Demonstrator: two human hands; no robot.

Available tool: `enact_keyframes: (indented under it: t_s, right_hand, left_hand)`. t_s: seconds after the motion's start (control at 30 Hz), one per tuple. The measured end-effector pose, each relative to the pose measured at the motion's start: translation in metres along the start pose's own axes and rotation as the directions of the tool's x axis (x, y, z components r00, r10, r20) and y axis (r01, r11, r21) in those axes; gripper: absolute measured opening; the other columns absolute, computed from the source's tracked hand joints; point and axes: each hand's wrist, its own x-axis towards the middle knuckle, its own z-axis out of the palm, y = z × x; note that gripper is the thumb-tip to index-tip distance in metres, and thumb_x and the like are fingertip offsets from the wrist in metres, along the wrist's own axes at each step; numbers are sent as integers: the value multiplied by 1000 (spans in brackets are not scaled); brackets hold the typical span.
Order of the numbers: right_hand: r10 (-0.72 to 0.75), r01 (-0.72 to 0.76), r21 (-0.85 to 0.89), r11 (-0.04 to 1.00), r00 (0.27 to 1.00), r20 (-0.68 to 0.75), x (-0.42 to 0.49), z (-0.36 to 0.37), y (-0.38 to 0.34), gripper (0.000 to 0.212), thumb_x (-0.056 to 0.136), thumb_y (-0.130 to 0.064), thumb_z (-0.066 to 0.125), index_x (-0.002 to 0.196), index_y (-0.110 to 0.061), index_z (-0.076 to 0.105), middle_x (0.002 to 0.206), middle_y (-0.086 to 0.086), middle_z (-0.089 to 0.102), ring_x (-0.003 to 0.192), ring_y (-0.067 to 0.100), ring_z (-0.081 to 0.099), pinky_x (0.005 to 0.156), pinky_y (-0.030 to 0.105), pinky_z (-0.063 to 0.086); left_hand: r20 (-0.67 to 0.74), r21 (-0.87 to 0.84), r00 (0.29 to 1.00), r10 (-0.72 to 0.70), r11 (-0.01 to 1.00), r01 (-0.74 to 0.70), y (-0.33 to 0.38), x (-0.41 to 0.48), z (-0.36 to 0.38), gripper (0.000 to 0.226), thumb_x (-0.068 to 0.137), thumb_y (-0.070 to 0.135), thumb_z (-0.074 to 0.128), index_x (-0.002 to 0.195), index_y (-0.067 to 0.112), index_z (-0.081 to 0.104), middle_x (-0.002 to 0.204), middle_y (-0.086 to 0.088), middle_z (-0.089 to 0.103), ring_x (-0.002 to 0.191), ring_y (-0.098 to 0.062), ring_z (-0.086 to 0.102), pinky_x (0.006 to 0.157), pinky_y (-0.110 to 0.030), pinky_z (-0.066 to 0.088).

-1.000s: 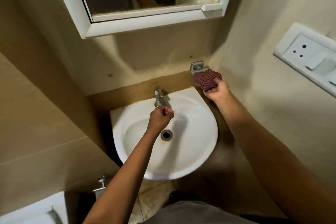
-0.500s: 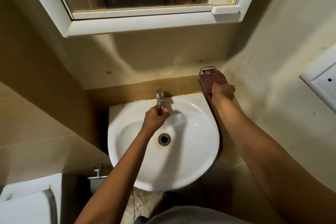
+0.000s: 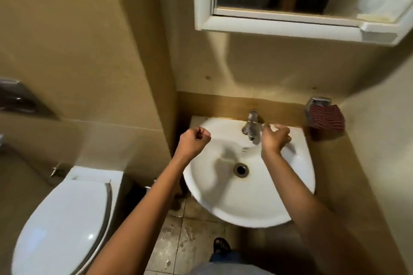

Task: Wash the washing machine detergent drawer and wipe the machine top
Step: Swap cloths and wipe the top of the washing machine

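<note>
Mirror cabinet (image 3: 279, 27): mounted on the wall at 12 o'clock above the sink (image 3: 257, 207).
Toilet (image 3: 62, 219): lid down, at 8 o'clock of the sink.
Cloth (image 3: 326, 118): red striped, draped on a metal holder (image 3: 318, 101) at 2 o'clock of the sink, apart from both hands.
Left hand (image 3: 192, 143): fingers curled into a fist, nothing held, over the rim at 10 o'clock.
Right hand (image 3: 276, 140): fingers curled narrow, just beside the tap (image 3: 251, 127) at its 3 o'clock; contact cannot be told.

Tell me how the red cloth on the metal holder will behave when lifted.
The red cloth looks floppy: it drapes over the metal holder. Probably light, being thin. It should come off easily, since nothing visibly clamps it.
</note>
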Motion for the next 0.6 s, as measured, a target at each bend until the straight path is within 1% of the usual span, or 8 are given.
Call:
enact_keyframes:
  t_s: [0.07, 0.2, 0.3, 0.37, 0.43, 0.47, 0.53, 0.6]
  right_hand:
    - [-92, 103, -46, 994, 976, 195, -50, 28, 11, 29, 87, -13, 59, 114, -7, 51, 125, 14, 44, 109, 22, 45, 82, 23, 34]
    - [-140, 194, -64, 979, 863, 485, -154, 86, 17, 21, 85, -10, 59, 105, -14, 56, 119, 11, 53, 93, 16, 52, 78, 24, 38]
    - [-211, 309, -47, 950, 745, 632, -236, 135, 1, 18, 81, -11, 59, 96, -20, 57, 111, 8, 55, 94, 19, 55, 83, 29, 45]
    - [-253, 381, -20, 924, 652, 714, -282, 162, -11, 18, 80, -13, 61, 94, -23, 57, 110, 6, 55, 97, 20, 55, 84, 28, 43]
    - [-276, 423, 26, 906, 542, 794, -324, 191, -25, 18, 81, -13, 62, 90, -27, 57, 110, 6, 58, 94, 18, 56, 78, 25, 40]
    - [-286, 444, 46, 895, 490, 823, -346, 205, -34, 17, 81, -13, 63, 87, -28, 56, 110, 6, 60, 93, 18, 57, 76, 24, 39]
    - [-323, 497, 86, 864, 414, 851, -379, 226, -51, 18, 81, -14, 64, 82, -30, 56, 109, 6, 61, 92, 18, 58, 77, 25, 40]
    - [-383, 537, 147, 830, 359, 851, -414, 243, -70, 18, 79, -13, 64, 83, -30, 57, 107, 6, 62, 89, 18, 58, 78, 25, 42]
  left_hand:
    - [-58, 24, 998, -15, 1000, 16, -13, -13, -39, 5, 88, 20, 63, 88, 19, 68, 82, 7, 66, 75, -5, 58, 59, -4, 39]
    - [-165, 96, 985, -45, 993, 62, -45, -47, -132, 18, 87, 20, 62, 70, 24, 59, 66, 12, 59, 71, -7, 55, 62, -12, 34]
    - [-288, 87, 953, -91, 989, 121, -74, -77, -212, 7, 87, 22, 63, 80, 21, 64, 76, 6, 66, 79, -12, 61, 69, -18, 39]
    - [-357, 78, 928, -102, 987, 138, -91, -98, -260, 5, 87, 22, 64, 87, 17, 67, 86, -1, 70, 85, -16, 64, 77, -23, 44]
    - [-433, 66, 897, -93, 989, 134, -107, -121, -311, 6, 87, 18, 64, 89, 14, 68, 87, -3, 70, 81, -14, 62, 76, -20, 44]
    - [-470, 66, 879, -79, 990, 124, -115, -133, -338, 5, 87, 16, 64, 88, 13, 68, 84, -1, 69, 77, -11, 60, 71, -14, 43]
    - [-522, 83, 851, -65, 988, 127, -124, -152, -381, 4, 87, 14, 63, 87, 14, 67, 80, 5, 66, 70, -4, 57, 61, -3, 38]
    - [-574, 95, 817, -59, 986, 138, -129, -164, -424, 5, 87, 13, 64, 89, 14, 68, 81, 5, 66, 70, -3, 57, 61, -1, 38]
